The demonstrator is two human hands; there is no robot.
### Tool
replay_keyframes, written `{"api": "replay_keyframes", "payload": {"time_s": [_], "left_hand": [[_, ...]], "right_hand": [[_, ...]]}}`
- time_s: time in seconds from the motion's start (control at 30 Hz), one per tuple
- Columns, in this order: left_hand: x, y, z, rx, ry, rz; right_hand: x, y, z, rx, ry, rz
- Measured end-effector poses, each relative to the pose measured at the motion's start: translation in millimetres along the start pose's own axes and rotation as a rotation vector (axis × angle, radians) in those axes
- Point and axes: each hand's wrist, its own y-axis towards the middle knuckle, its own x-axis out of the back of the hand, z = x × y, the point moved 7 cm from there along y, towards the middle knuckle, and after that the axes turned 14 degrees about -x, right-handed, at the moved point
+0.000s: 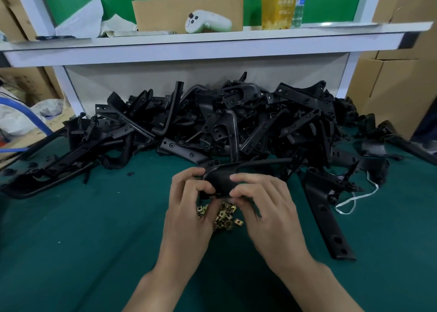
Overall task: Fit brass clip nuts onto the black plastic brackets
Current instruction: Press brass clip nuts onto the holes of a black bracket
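A black plastic bracket (221,179) is held above the green table mat, its long arm reaching right toward the pile. My left hand (191,205) grips its left end with curled fingers. My right hand (262,203) grips its right side, thumb and fingers pinching the lower edge. Whether a clip nut is between the fingers is hidden. Several brass clip nuts (224,216) lie in a small heap on the mat right under both hands.
A big pile of black brackets (224,120) fills the back of the green mat (94,240). One long bracket (326,214) lies to the right, next to a white cord (354,199). A white shelf (212,42) overhead carries a controller, cardboard and bottles. Cardboard boxes stand on both sides.
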Motion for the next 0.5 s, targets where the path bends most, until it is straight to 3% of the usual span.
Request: {"api": "replay_keyframes", "payload": {"time_s": [0.13, 0.27, 0.5], "left_hand": [[-2.5, 2.5, -8.3, -0.007, -0.022, 0.038], [-4.0, 5.0, -16.4, 0.019, -0.003, 0.079], [0.1, 2.0, -26.0, 0.097, -0.112, 0.102]], "right_hand": [[4.7, 3.1, -2.9, -0.113, 0.043, 0.058], [2.9, 4.4, -26.1, -0.6, 0.329, 0.284], [13.9, 8.4, -26.7, -0.751, 0.51, 0.434]]}}
